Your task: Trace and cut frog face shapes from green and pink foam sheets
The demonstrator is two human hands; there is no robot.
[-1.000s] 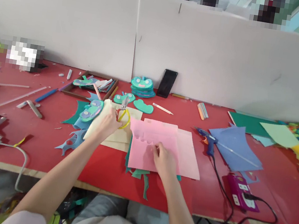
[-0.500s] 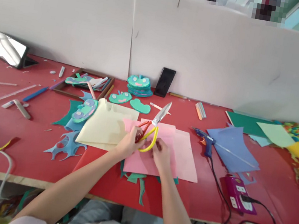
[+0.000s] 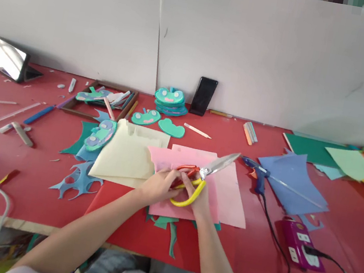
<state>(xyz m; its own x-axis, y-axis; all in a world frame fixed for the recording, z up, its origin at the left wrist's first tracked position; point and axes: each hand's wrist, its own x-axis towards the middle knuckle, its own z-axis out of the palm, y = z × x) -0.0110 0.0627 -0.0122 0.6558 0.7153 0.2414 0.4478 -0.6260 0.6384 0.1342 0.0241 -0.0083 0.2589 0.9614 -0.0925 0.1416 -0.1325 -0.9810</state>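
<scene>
A pair of scissors (image 3: 211,167) with one red and one yellow handle points its blades, nearly together, to the right. My left hand (image 3: 159,186) is closed on the handles. Just right of it, my right hand (image 3: 202,201) is closed with thumb and fingers meeting the left fingertips; the yellow loop partly covers it, and what it pinches is hidden. Both hands are over pink foam sheets (image 3: 233,194). Left of them lies a cream sheet (image 3: 130,153), and green scraps (image 3: 171,239) poke out below the pink.
Several green frog-like face cutouts (image 3: 170,96) lie behind, near an upright phone (image 3: 204,96). On the right are a glue gun (image 3: 258,172), a blue sheet (image 3: 294,183) and a purple power box (image 3: 301,245) with a black cord. A wooden tray (image 3: 99,99) stands left.
The scissors have swung clockwise and come lower, their blades now pointing right instead of up. My right hand has moved closer against my left. The camera view has tilted down slightly.
</scene>
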